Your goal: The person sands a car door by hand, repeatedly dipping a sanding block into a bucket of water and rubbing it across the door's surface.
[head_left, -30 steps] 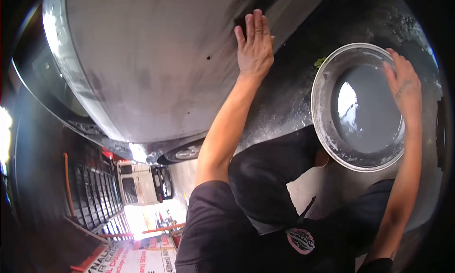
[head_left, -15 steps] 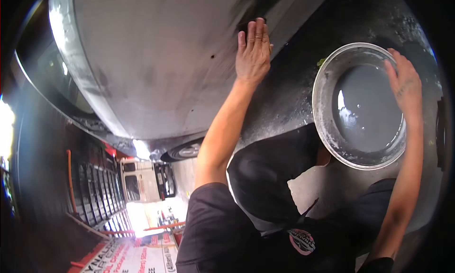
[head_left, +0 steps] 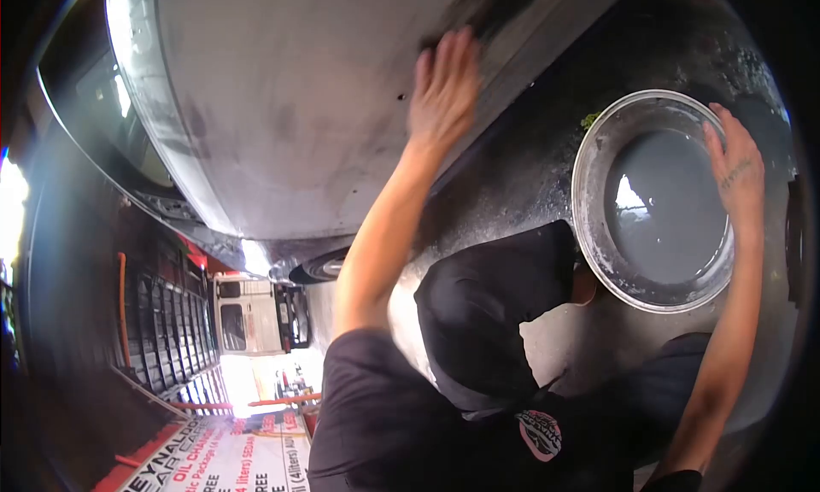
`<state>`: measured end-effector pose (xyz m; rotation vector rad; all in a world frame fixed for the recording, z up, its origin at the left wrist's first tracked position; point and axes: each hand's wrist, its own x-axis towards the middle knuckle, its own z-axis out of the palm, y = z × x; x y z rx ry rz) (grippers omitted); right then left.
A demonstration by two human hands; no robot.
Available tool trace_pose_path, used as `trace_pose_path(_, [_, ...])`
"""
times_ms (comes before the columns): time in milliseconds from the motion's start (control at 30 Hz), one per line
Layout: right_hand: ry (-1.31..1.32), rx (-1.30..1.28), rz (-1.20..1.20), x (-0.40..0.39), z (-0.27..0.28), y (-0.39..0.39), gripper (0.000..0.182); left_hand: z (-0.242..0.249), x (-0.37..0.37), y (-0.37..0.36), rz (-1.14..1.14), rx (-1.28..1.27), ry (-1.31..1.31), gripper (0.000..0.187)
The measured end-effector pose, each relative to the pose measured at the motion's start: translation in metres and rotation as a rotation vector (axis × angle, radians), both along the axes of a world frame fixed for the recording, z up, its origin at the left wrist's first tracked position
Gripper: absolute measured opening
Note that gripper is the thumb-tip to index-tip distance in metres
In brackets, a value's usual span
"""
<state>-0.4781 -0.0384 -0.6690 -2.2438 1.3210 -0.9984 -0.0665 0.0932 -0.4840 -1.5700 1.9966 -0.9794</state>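
Observation:
My left hand lies on a grey, matte car panel, its fingers stretched out and somewhat blurred by motion. A dark patch shows around the fingertips; whatever may be under the palm is hidden. Off to the right, my right hand grips the rim of a round metal basin, thumb and fingers over its edge. Cloudy grey water fills part of the basin, with a bright reflection on its surface.
The basin stands on a dark, wet floor beside my bent knee. A bit of green lies by its rim. Further off are a car wheel, a white vehicle, a metal gate and a printed sign.
My left hand has slid leftward across the panel. My right hand stays on the basin's rim. The whole view has shifted slightly.

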Motion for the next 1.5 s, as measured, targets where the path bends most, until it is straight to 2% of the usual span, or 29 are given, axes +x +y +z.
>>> trace_pose_path(67, [-0.033,-0.005,-0.045,-0.001,-0.001,0.001,0.036,0.008,0.053,0.102,0.226,0.123,-0.163,0.064])
trace_pose_path(133, [0.134,-0.054,-0.030,-0.002,0.016,0.008,0.036,-0.004,0.117,0.201,0.318,0.141,-0.251,0.070])
trace_pose_path(233, [0.208,0.054,-0.047,0.003,0.037,0.016,0.036,-0.025,0.102,0.166,0.297,0.088,-0.101,0.071])
trace_pose_path(300, [0.228,0.075,-0.048,-0.001,0.035,0.013,0.036,-0.039,0.042,0.063,0.179,0.065,-0.137,0.070])
trace_pose_path(367, [0.169,0.022,-0.041,-0.001,0.028,0.012,0.037,-0.058,-0.010,-0.023,-0.030,-0.044,0.024,0.063])
trace_pose_path(400, [0.159,0.021,-0.024,0.001,0.019,0.008,0.037,-0.063,-0.017,-0.040,-0.103,-0.082,0.106,0.061])
trace_pose_path(433, [0.087,0.017,-0.015,-0.001,0.007,0.004,0.037,-0.059,-0.006,-0.020,-0.081,-0.077,0.100,0.061])
trace_pose_path(500, [0.016,0.014,-0.024,-0.004,0.002,0.003,0.037,-0.037,0.015,0.037,0.052,0.109,-0.068,0.057])
trace_pose_path(533, [0.060,0.003,-0.035,-0.002,0.003,0.004,0.038,-0.035,0.054,0.090,0.148,0.183,-0.164,0.055])
trace_pose_path(567, [0.104,-0.003,-0.054,-0.001,0.005,0.007,0.038,-0.032,0.091,0.147,0.187,0.177,-0.052,0.056])
trace_pose_path(600, [0.107,0.001,-0.076,0.000,0.011,0.010,0.038,-0.030,0.119,0.191,0.237,0.140,-0.089,0.056])
trace_pose_path(700, [0.208,0.031,-0.042,0.004,0.031,0.012,0.037,-0.019,0.102,0.173,0.235,0.168,-0.074,0.057])
trace_pose_path(767, [0.189,0.010,-0.051,0.000,0.030,0.010,0.036,-0.038,0.060,0.085,0.031,0.103,-0.130,0.060])
trace_pose_path(833, [0.171,-0.005,-0.009,0.000,0.021,0.012,0.036,-0.048,-0.005,-0.005,-0.041,0.083,-0.279,0.062])
trace_pose_path(867, [0.082,-0.032,-0.030,-0.002,0.009,0.006,0.035,-0.047,-0.012,-0.022,-0.031,0.080,-0.285,0.062])
trace_pose_path(933, [-0.006,-0.049,-0.023,0.002,0.005,0.005,0.035,-0.049,-0.020,-0.026,-0.094,0.093,-0.163,0.063])
trace_pose_path(1067, [0.079,-0.040,-0.044,0.002,0.018,0.010,0.034,-0.030,0.081,0.135,0.177,0.160,-0.161,0.055])
trace_pose_path(1100, [0.152,-0.069,-0.039,0.001,0.024,0.010,0.034,-0.019,0.089,0.155,0.147,0.130,-0.172,0.054])
trace_pose_path(1167, [0.159,0.025,-0.036,-0.002,0.043,0.012,0.034,-0.013,0.081,0.131,0.107,0.096,-0.181,0.053])
trace_pose_path(1300, [0.129,0.050,-0.020,-0.004,0.038,0.014,0.033,-0.011,-0.041,-0.054,-0.081,0.084,-0.212,0.052])
trace_pose_path(1367, [0.065,0.039,-0.032,-0.004,0.030,0.009,0.033,-0.025,-0.071,-0.112,-0.237,-0.039,-0.042,0.052])
trace_pose_path(1467, [0.015,0.056,-0.040,-0.006,0.026,0.011,0.032,-0.006,-0.037,-0.047,-0.120,0.044,-0.066,0.054])
trace_pose_path(1500, [0.008,0.061,-0.042,-0.004,0.028,0.011,0.031,-0.001,-0.009,-0.002,-0.066,0.051,-0.061,0.058])
